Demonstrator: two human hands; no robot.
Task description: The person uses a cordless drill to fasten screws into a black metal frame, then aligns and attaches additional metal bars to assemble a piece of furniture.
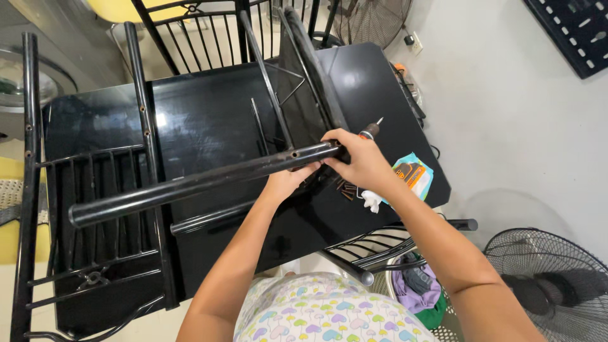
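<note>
The person stood over the glossy black bench (209,120), on which a black metal chair frame lay partly taken apart. Their right hand (358,159) was wrapped over the end of a long black metal tube (202,180), fingers clamped on it, with a brown-handled screwdriver (370,130) tucked under the same grip, its tip poking up past the knuckles. The left hand (285,183) sat beneath the tube, fingers curled up against its underside; from where I stood I could not quite tell whether they closed fully round it.

The tube ran diagonally across the bench, its far end hanging free toward the left. That seemed to me the risk: held only at one end, it could swing or drop and scratch the shiny top, and a slipping screwdriver tip could jab the left hand close below. A small cluster of dark screws (345,188) lay loose just beside the hands, easy to knock off the edge.

By count: one tube in hand, a second shorter tube (209,218) lying under it, one screwdriver, one blue-and-orange packet (413,176), and two floor fans (548,278) in the room.
</note>
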